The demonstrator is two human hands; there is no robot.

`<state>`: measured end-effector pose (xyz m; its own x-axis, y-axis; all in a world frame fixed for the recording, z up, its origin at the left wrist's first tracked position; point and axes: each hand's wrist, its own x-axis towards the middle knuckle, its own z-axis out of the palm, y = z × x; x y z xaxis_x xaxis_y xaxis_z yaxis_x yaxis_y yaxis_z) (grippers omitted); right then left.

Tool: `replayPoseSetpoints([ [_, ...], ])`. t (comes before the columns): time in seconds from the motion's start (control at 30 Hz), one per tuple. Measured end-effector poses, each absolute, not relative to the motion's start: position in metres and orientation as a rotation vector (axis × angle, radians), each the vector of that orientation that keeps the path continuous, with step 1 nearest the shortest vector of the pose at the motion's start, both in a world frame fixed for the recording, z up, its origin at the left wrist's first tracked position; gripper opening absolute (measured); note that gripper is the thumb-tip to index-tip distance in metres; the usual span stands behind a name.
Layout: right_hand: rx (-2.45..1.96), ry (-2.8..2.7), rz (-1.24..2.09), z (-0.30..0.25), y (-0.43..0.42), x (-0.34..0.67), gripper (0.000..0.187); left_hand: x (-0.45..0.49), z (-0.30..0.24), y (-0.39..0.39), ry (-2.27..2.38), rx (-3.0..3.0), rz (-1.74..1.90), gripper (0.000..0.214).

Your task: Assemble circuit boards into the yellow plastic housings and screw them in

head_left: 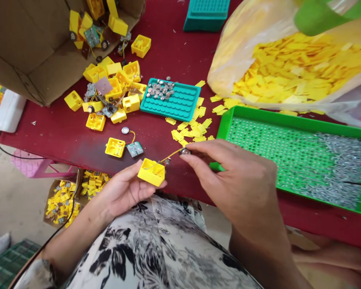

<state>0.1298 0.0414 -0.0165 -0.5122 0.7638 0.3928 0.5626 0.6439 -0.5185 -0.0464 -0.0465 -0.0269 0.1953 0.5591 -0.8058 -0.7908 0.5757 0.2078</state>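
Noting a worktop covered in dark red cloth (pixel 78 148), seen from above, with a concrete floor (pixel 18 196) and a pink plastic stool (pixel 33 165) beyond its near left edge. Brown cardboard box (pixel 24 48) lies tilted at the far left, among yellow plastic housings (pixel 114 94) and small green circuit boards (pixel 92 36). Right of these, a teal moulded tray (pixel 180 105) carries silver discs (pixel 160 89). Further right sit a clear plastic bag (pixel 228 52) of flat yellow pieces (pixel 289 72) and a green perforated tray (pixel 289 160) strewn with metal pins (pixel 333 168).

Left hand (pixel 123 190) lies palm up, fingers curled beneath a square yellow plastic housing (pixel 151 172), open side up, just off the worktop's near edge. From that housing, a thin yellow wire (pixel 171 155) runs lengthwise to the right, rising slightly, to a small round silver disc (pixel 184 151), pinched between thumb and forefinger of the right hand (pixel 237 180).
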Motion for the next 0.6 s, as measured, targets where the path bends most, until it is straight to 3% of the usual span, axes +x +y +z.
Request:
replayPoseSetpoints([
  [0.1,-1.036,-2.269,0.471,-0.017,0.040,0.132,0.003,-0.049,-0.027,-0.050,0.999,-0.220,0.997,0.024],
  [0.23,-0.997,-2.303,0.475,-0.012,0.039,0.132,0.004,-0.054,-0.023,-0.057,1.084,0.096,1.040,0.047],
  [0.43,-0.808,-2.459,0.482,0.007,0.033,0.125,0.006,-0.080,0.008,-0.061,1.806,1.423,0.868,0.052],
  [0.53,-0.674,-2.543,0.599,0.018,0.029,0.122,0.011,-0.094,0.034,-0.062,1.772,1.984,0.714,0.047],
  [0.6,-0.596,-2.586,0.734,0.025,0.026,0.123,0.017,-0.102,0.045,-0.064,1.642,2.032,0.761,0.048],
])
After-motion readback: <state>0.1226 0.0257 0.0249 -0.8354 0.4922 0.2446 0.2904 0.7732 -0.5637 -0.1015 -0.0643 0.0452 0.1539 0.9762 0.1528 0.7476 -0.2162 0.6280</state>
